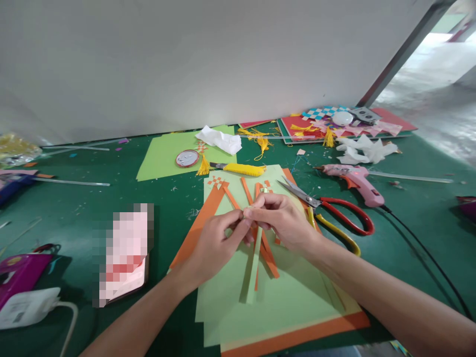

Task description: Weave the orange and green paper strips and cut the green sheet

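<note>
Both hands meet over a stack of light green paper (297,297), fingertips pinched together. My left hand (219,235) is closed, its thumb and forefinger touching the fingers of my right hand (284,220). A pale green paper strip (256,267) runs from my right hand's fingers down toward me. What the left fingertips pinch is mostly hidden, though a bit of pale green shows there. Beneath the hands lie several orange paper strips (270,260). A small orange checkered woven piece (216,182) rests at the stack's far left corner.
Scissors (316,202) with red and yellow handles lie right of the paper. Farther right is a pink glue gun (357,181) with its black cord. A yellow utility knife (243,169) sits behind the stack. At left lie a phone (126,258) and a white charger (29,307).
</note>
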`<state>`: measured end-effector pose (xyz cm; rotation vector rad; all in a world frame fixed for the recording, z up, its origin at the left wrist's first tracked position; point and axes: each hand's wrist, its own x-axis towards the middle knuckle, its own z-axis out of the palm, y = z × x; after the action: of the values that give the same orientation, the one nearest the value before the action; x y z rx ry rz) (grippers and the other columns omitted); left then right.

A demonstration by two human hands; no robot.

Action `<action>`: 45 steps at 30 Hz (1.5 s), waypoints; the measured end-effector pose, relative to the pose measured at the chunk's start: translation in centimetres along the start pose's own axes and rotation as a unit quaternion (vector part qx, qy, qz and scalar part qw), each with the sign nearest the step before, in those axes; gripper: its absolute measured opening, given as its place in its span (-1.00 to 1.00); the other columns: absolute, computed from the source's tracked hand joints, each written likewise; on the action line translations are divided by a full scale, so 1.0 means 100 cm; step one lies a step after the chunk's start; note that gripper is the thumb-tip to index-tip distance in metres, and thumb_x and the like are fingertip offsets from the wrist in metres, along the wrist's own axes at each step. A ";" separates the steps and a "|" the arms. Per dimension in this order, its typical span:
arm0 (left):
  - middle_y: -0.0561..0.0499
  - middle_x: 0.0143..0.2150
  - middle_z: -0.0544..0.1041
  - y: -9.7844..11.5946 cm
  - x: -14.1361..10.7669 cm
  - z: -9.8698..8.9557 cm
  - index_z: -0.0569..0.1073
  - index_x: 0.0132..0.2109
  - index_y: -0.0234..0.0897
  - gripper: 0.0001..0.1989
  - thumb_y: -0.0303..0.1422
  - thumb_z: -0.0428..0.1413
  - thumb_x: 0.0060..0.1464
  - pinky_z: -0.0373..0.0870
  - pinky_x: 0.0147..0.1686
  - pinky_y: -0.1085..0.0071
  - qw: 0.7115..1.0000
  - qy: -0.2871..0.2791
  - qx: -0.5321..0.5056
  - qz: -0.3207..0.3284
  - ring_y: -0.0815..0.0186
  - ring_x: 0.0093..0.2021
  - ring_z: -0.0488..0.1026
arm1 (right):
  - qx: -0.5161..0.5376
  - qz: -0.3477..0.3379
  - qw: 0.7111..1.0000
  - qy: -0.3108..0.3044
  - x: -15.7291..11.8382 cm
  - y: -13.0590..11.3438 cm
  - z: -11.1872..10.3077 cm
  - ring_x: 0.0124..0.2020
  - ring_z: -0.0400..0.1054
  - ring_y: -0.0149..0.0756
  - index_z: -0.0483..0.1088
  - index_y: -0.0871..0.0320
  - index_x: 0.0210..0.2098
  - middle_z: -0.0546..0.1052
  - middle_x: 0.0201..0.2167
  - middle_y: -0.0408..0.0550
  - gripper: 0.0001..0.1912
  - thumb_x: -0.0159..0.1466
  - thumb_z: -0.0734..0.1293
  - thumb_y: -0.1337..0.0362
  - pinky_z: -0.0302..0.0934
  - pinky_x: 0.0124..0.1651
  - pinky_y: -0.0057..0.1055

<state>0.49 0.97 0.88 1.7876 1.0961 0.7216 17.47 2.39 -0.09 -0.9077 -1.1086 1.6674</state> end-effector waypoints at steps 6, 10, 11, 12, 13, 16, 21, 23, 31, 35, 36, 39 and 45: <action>0.13 -0.49 0.53 0.001 0.000 0.001 0.46 -0.38 -0.29 -0.68 -0.32 -0.04 0.32 0.28 -0.41 0.55 1.000 0.001 -0.002 0.007 0.47 -0.48 0.46 | -0.003 0.003 1.000 0.004 0.000 -0.001 0.002 -0.68 0.13 -0.53 0.37 0.16 -0.59 0.22 -0.72 -0.31 -0.72 0.08 0.49 0.19 -0.03 -0.58 -0.47; 0.12 -0.50 0.53 0.002 0.000 0.000 0.46 -0.39 -0.29 -0.66 -0.31 -0.05 0.33 0.26 -0.42 0.55 1.000 -0.003 -0.014 -0.006 0.47 -0.49 0.44 | -0.009 -0.001 1.000 0.005 0.000 0.002 0.001 -0.67 0.07 -0.54 0.37 0.17 -0.58 0.20 -0.71 -0.32 -0.73 0.09 0.48 0.19 -0.06 -0.57 -0.46; 0.12 -0.51 0.53 0.003 0.000 -0.001 0.46 -0.39 -0.29 -0.66 -0.31 -0.05 0.33 0.26 -0.43 0.54 1.000 -0.004 -0.018 -0.011 0.47 -0.49 0.43 | -0.008 -0.001 1.000 0.004 0.000 0.002 0.001 -0.67 0.06 -0.55 0.37 0.17 -0.58 0.20 -0.71 -0.32 -0.73 0.09 0.48 0.20 -0.07 -0.56 -0.46; 0.11 -0.51 0.53 0.003 0.000 -0.001 0.46 -0.38 -0.29 -0.66 -0.30 -0.05 0.33 0.26 -0.43 0.54 1.000 -0.006 -0.022 -0.015 0.46 -0.49 0.43 | -0.008 -0.002 1.000 0.003 0.000 0.002 0.001 -0.66 0.06 -0.55 0.37 0.18 -0.58 0.20 -0.71 -0.31 -0.74 0.10 0.47 0.20 -0.08 -0.55 -0.46; 0.11 -0.51 0.53 0.003 0.000 -0.001 0.46 -0.37 -0.29 -0.67 -0.30 -0.05 0.33 0.26 -0.44 0.53 0.999 -0.009 -0.025 -0.019 0.46 -0.49 0.44 | -0.009 -0.002 1.000 0.002 0.000 0.002 0.000 -0.65 0.06 -0.55 0.37 0.18 -0.57 0.21 -0.71 -0.31 -0.74 0.11 0.47 0.21 -0.10 -0.55 -0.46; 0.09 -0.50 0.53 0.003 0.001 -0.001 0.47 -0.37 -0.30 -0.66 -0.31 -0.05 0.32 0.25 -0.44 0.52 0.999 -0.021 -0.027 -0.029 0.45 -0.49 0.44 | -0.014 -0.007 1.000 0.004 0.001 0.000 -0.002 -0.62 0.05 -0.53 0.36 0.17 -0.58 0.22 -0.71 -0.29 -0.74 0.13 0.46 0.23 -0.13 -0.53 -0.44; 0.09 -0.48 0.54 0.004 0.001 -0.001 0.45 -0.37 -0.30 -0.68 -0.32 -0.06 0.33 0.27 -0.42 0.51 0.997 -0.040 -0.043 -0.046 0.43 -0.48 0.46 | -0.011 -0.010 0.999 0.036 0.004 -0.007 -0.007 -0.61 -0.02 -0.51 0.31 0.16 -0.61 0.20 -0.71 -0.30 -0.72 0.11 0.46 0.27 -0.17 -0.49 -0.41; 0.09 -0.48 0.54 0.005 0.001 -0.001 0.45 -0.36 -0.29 -0.68 -0.31 -0.07 0.33 0.27 -0.42 0.50 0.996 -0.042 -0.050 -0.053 0.43 -0.47 0.46 | -0.012 -0.010 0.999 0.043 0.004 -0.008 -0.008 -0.61 0.00 -0.50 0.31 0.15 -0.59 0.20 -0.70 -0.30 -0.73 0.11 0.46 0.25 -0.17 -0.48 -0.41; 0.05 -0.48 0.54 0.007 0.002 -0.002 0.45 -0.40 -0.31 -0.65 -0.31 -0.07 0.32 0.31 -0.39 0.48 0.997 -0.027 -0.041 -0.054 0.41 -0.48 0.46 | -0.110 0.017 0.994 -0.024 0.003 -0.009 -0.009 -0.57 0.10 -0.46 0.40 0.18 -0.50 0.31 -0.62 -0.22 -0.75 0.17 0.41 0.14 -0.08 -0.50 -0.42; 0.08 -0.48 0.53 0.004 0.002 -0.001 0.42 -0.36 -0.30 -0.69 -0.31 -0.07 0.32 0.31 -0.39 0.49 0.996 -0.041 -0.060 -0.060 0.41 -0.46 0.47 | -0.110 0.006 0.994 0.003 0.003 -0.009 -0.011 -0.60 0.03 -0.48 0.33 0.17 -0.55 0.25 -0.68 -0.26 -0.73 0.19 0.40 0.18 -0.13 -0.50 -0.41; 0.08 -0.48 0.53 0.004 0.001 -0.001 0.41 -0.36 -0.30 -0.69 -0.31 -0.07 0.32 0.30 -0.39 0.49 0.995 -0.046 -0.060 -0.062 0.41 -0.45 0.48 | -0.106 0.003 0.994 0.012 0.003 -0.009 -0.012 -0.60 0.02 -0.49 0.32 0.17 -0.56 0.24 -0.69 -0.27 -0.72 0.18 0.40 0.19 -0.14 -0.50 -0.40; 0.07 -0.48 0.53 0.003 0.000 0.000 0.42 -0.36 -0.30 -0.68 -0.31 -0.08 0.33 0.28 -0.40 0.49 0.995 -0.056 -0.055 -0.068 0.41 -0.45 0.47 | -0.092 -0.004 0.995 0.028 0.003 -0.009 -0.013 -0.61 0.01 -0.49 0.29 0.16 -0.57 0.23 -0.69 -0.28 -0.71 0.17 0.41 0.19 -0.16 -0.50 -0.40; 0.06 -0.49 0.53 0.006 0.000 -0.002 0.43 -0.36 -0.30 -0.67 -0.29 -0.09 0.33 0.27 -0.43 0.49 0.995 -0.057 -0.050 -0.068 0.40 -0.47 0.46 | -0.089 -0.008 0.996 0.030 0.004 -0.009 -0.014 -0.61 0.02 -0.50 0.30 0.16 -0.55 0.23 -0.69 -0.28 -0.70 0.17 0.41 0.15 -0.14 -0.51 -0.42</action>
<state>0.61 0.93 1.53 1.6318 1.0760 0.5754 18.86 3.34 0.29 -1.0526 -1.2340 1.5364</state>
